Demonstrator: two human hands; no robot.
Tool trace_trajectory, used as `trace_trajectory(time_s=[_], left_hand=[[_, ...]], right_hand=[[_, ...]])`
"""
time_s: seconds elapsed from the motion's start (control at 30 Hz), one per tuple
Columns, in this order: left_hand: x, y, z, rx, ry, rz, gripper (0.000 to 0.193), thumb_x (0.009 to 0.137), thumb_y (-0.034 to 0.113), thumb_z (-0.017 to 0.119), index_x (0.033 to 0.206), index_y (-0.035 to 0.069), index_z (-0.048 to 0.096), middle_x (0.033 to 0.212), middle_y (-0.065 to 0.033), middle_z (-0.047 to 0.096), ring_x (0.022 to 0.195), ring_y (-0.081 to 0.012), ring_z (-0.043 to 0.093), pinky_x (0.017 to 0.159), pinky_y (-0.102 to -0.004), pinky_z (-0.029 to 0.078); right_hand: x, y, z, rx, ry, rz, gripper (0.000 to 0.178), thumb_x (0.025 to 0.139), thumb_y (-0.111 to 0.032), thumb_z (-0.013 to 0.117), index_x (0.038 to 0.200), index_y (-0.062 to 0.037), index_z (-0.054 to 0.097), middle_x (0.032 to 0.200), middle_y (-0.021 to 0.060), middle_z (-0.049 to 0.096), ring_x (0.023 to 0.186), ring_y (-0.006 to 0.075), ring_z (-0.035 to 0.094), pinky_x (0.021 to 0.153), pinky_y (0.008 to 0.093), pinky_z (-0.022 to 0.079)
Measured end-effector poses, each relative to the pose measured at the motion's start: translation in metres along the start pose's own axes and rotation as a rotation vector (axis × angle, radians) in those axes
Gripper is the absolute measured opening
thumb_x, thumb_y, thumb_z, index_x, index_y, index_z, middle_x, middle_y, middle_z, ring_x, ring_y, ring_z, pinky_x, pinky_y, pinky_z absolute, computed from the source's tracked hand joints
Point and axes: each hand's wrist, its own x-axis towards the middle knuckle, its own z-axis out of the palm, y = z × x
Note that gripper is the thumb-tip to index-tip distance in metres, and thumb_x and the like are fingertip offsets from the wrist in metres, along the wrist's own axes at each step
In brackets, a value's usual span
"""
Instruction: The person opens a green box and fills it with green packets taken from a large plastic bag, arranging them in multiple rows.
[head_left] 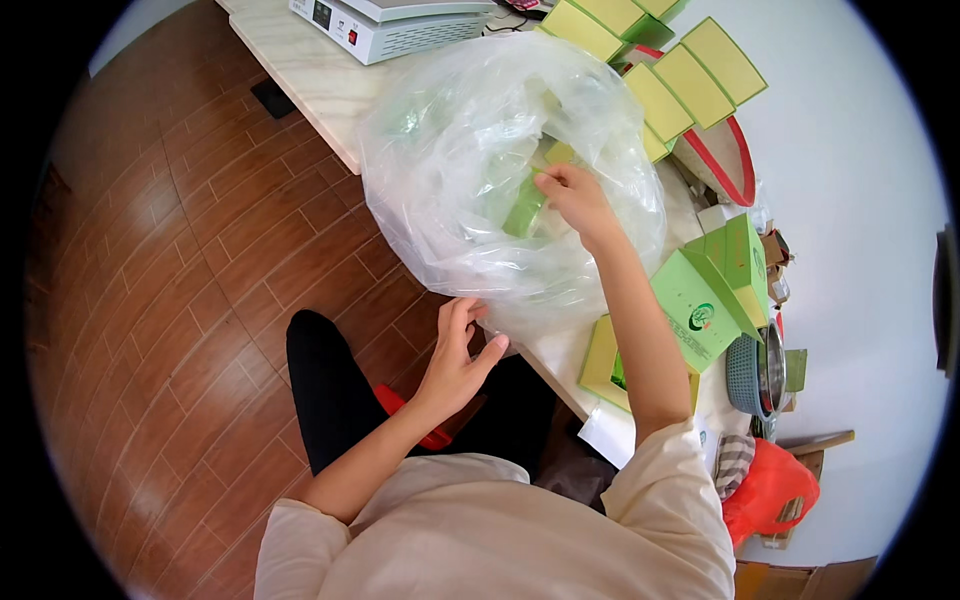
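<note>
A large clear plastic bag (430,220) stands wide-mouthed on the table. My right hand (575,200) reaches into its mouth, fingers pinched on the end of a green packet (525,207). Deeper in the bag shows a yellow-green piece (559,153), partly covered by the plastic. At the bag's near lower edge is my left hand (462,355), thumb and fingers apart, with the fingertips close to the plastic; whether they touch it I cannot tell. Under my right forearm sits an open yellow-green box (600,365) with green contents, partly hidden by the arm.
A white scale-like device (400,35) stands at the far left of the marble-patterned table (300,85). Stacked yellow-green boxes (690,75) are at the far right. Nearer lie a green printed box (700,300), a blue-grey basket (745,375) and a red bag (770,490).
</note>
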Motion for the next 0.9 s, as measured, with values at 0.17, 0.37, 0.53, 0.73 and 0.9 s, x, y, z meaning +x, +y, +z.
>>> trace_trajectory(time_s=[0.17,0.37,0.53,0.73,0.9], left_hand=[[0.007,-0.001,0.008,0.045,-0.01,-0.005,0.058,0.091,0.01,0.056,0.138,0.007,0.023,0.133,-0.0112,0.029,0.13,-0.0259,0.035,0.108,-0.0445,0.028],[-0.004,0.006,0.007,-0.232,0.018,-0.005,0.046,0.094,0.021,0.053,0.13,0.003,0.031,0.123,-0.0134,0.041,0.119,-0.0252,0.046,0.1,-0.0387,0.036],[-0.046,0.017,-0.008,-0.793,-0.196,-0.297,0.05,0.098,0.046,0.036,0.127,0.006,0.035,0.129,-0.0116,0.045,0.115,-0.0244,0.05,0.098,-0.0402,0.039],[-0.099,0.01,-0.018,-0.751,-0.061,-0.592,0.066,0.096,0.049,0.037,0.146,0.012,0.015,0.143,-0.0115,0.034,0.129,-0.0272,0.039,0.103,-0.0475,0.037],[-0.103,0.006,0.017,-0.826,0.336,-0.199,0.058,0.098,0.043,0.036,0.145,0.01,0.023,0.147,-0.0104,0.03,0.134,-0.0227,0.033,0.107,-0.0428,0.033]], right_hand=[[-0.047,-0.005,-0.028,0.198,0.278,-0.184,0.015,0.093,-0.016,0.054,0.094,-0.0009,0.055,0.09,0.0071,0.059,0.078,0.0137,0.057,0.078,0.0308,0.052],[-0.158,-0.027,-0.025,0.521,0.367,-0.253,0.012,0.096,-0.01,0.048,0.102,0.0005,0.05,0.084,0.0093,0.062,0.066,0.0126,0.06,0.059,0.0251,0.052],[-0.197,0.012,0.031,0.548,-0.035,-0.018,0.015,0.095,-0.01,0.051,0.106,0.0006,0.051,0.078,0.006,0.061,0.059,0.0106,0.056,0.052,0.0248,0.047],[-0.231,0.014,0.09,-0.155,0.141,-0.57,0.059,0.078,-0.021,0.066,0.13,-0.002,0.046,0.136,0.0185,0.044,0.124,0.036,0.042,0.102,0.05,0.031],[-0.242,0.028,0.137,-0.183,-0.311,-0.662,0.068,0.084,-0.045,0.051,0.136,-0.0029,0.041,0.144,0.0178,0.036,0.132,0.034,0.034,0.109,0.0477,0.022]])
